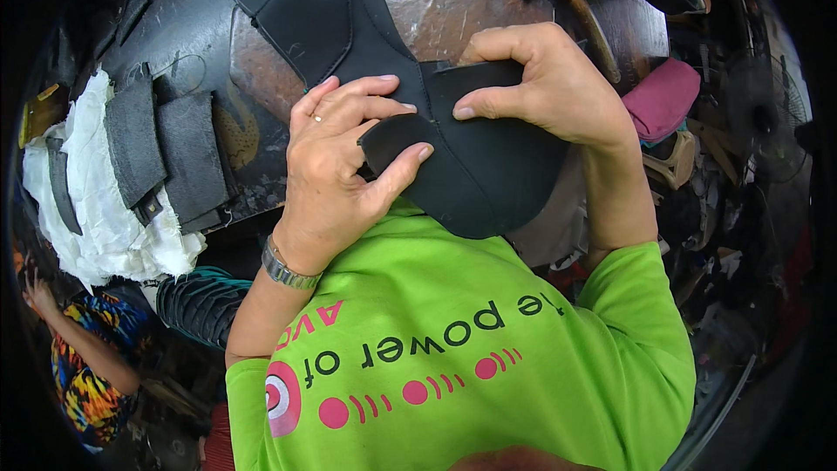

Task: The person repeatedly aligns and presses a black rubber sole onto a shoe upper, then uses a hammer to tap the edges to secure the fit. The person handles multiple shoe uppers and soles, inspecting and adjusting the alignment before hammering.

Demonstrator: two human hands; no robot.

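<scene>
A black leather boot upper [494,176] with a stitched centre seam lies across my lap and the worktable edge. My left hand [340,153], wearing a ring and a wristwatch, pinches the curled left flap between thumb and fingers. On the other side of the seam, my right hand [545,87] grips the right flap, its thumb on top and most of its fingers hidden beneath. The upper's stitched far part [305,22] stretches away to the upper left over the table.
A brown worn slab [462,4] rests on the dark worktable [187,30]. Beyond my right hand lies a wooden-handled hammer [584,13], near a maroon pad [663,100]. Black leather pieces [192,153] lie by white sheeting [96,183] at left. Another person's arm [91,353] shows lower left.
</scene>
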